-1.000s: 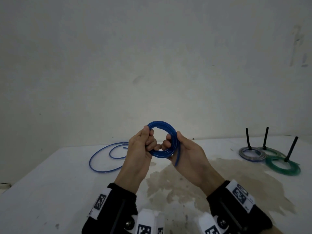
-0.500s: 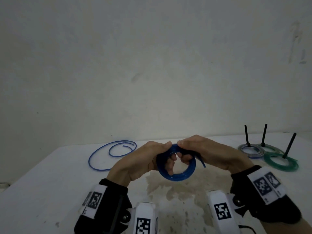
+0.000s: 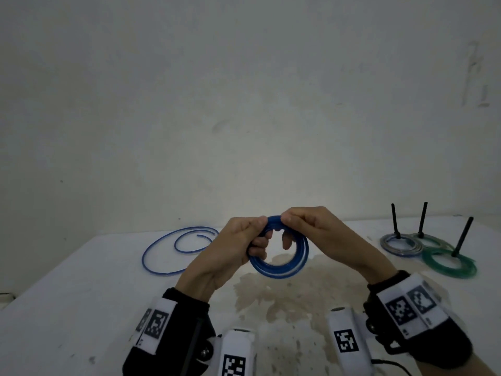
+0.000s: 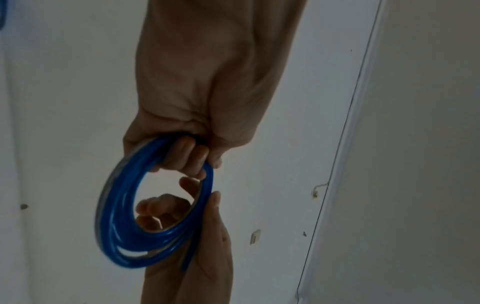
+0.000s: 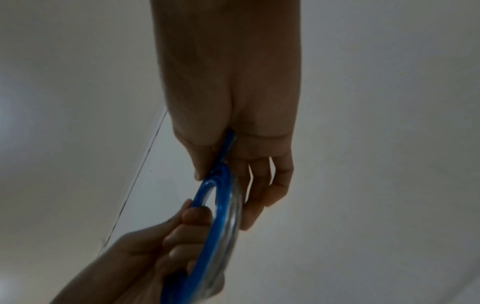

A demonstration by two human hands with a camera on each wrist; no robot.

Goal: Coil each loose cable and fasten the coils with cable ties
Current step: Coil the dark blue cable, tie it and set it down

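A blue cable coil (image 3: 279, 267) hangs in the air above the white table (image 3: 81, 308), held at its top by both hands. My left hand (image 3: 244, 240) grips the coil's upper left with curled fingers through the ring, as the left wrist view shows on the blue cable coil (image 4: 124, 226). My right hand (image 3: 303, 226) pinches the top right of it, thumb and fingers on the strands, and the blue cable coil (image 5: 221, 205) runs between them in the right wrist view. A loose blue cable (image 3: 173, 248) lies in wide loops on the table at the back left.
At the back right lie a grey coil (image 3: 401, 244) and two green coils (image 3: 447, 263), each with a black tie (image 3: 463, 237) standing up from it. A brownish stain (image 3: 284, 299) covers the table's middle. A pale wall rises behind the table.
Both hands rolled over the coil: it stood above the fingers a second ago and now hangs below them. The right wrist rose and turned outward.
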